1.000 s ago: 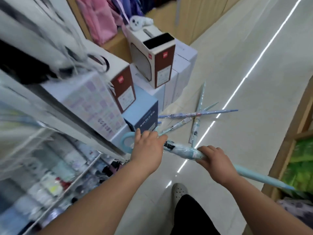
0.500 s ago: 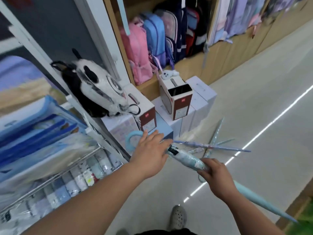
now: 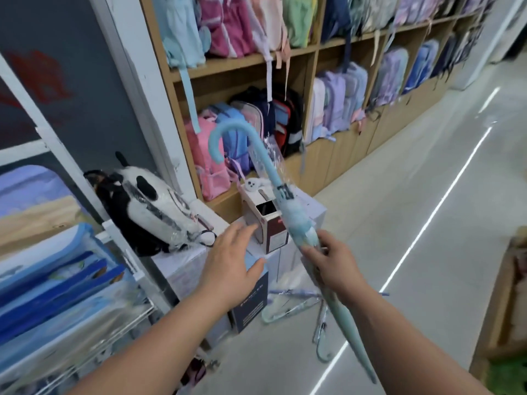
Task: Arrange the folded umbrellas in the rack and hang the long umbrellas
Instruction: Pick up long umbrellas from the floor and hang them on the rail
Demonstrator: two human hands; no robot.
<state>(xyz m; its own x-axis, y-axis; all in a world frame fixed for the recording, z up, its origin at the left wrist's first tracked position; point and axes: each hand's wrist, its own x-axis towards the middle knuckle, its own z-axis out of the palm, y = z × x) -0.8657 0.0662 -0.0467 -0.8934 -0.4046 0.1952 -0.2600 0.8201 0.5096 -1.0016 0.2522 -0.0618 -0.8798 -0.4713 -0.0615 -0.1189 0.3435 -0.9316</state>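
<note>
Right hand (image 3: 332,266) grips the long blue umbrella (image 3: 296,218) mid-shaft, crook up, tip slanting floorward. Left hand (image 3: 231,269) hovers beside it, fingers spread and holding nothing. Better to steady the shaft with it, then lift the crook clear of the boxes (image 3: 272,233) and backpacks (image 3: 206,166) beyond.

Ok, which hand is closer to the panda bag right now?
Left. The left hand hovers open just right of the panda bag, apart from it; the right hand is farther right, holding the blue umbrella.
</note>
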